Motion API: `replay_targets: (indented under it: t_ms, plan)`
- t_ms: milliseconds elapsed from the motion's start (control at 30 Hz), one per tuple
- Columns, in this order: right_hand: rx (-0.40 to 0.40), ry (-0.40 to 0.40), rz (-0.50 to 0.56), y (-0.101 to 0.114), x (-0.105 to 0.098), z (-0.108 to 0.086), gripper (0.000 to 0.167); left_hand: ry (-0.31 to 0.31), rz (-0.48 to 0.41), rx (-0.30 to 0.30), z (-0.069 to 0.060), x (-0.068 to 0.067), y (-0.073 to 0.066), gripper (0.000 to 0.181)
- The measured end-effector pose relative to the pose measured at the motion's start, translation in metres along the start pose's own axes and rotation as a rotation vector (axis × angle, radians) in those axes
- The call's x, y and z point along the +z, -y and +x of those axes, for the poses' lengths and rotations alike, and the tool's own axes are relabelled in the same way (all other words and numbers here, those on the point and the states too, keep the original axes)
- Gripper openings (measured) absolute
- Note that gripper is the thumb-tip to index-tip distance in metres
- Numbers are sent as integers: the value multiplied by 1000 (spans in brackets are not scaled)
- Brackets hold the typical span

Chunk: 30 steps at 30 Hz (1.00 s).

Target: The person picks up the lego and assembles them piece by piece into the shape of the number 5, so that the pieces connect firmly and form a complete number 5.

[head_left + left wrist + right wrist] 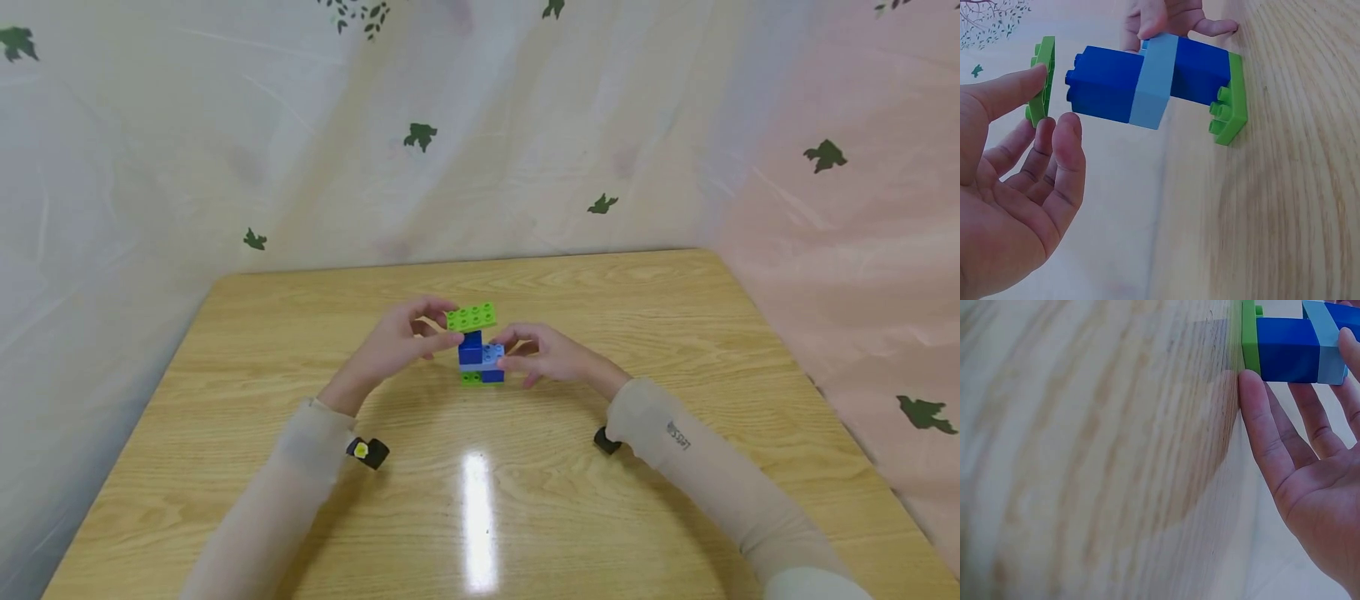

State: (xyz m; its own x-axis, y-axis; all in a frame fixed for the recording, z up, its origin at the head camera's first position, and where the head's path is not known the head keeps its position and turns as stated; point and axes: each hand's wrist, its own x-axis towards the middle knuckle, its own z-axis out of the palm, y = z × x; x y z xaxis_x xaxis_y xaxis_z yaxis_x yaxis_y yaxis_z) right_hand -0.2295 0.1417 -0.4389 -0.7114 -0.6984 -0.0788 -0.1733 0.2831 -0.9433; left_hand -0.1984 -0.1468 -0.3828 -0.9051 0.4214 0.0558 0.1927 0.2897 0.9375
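Observation:
My left hand (393,337) pinches a thin green building block (472,317) between thumb and fingers, over a small stack. The left wrist view shows a gap between this block and the studs of the upper dark blue block (1107,84). Under that sits a light blue block (1155,81), then a lower dark blue block (1200,70) and a thin green base block (1235,106) on the table. On the stack's right side, my right hand (547,352) holds the light blue block with thumb and fingers. One of its fingertips (1251,378) lies low, by the green base.
The stack stands on a wooden table (480,467) toward its far side. A pale cloth (495,167) with green leaf-like shapes hangs behind and to the sides. Dark devices sit at both wrists, one by the left sleeve (367,452).

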Motion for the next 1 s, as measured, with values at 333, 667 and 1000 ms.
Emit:
replay_targets:
  t_ms: [333,667,1000]
  plan:
    - [7,-4,20,1,0,-1,32,28,28,18,4,6,9,43]
    - [-10,-2,6,-1,0,2,27,41,37,25,4,11,7,39]
    - [-8,-11,7,-1,0,1,27,56,10,25,3,15,10,39]
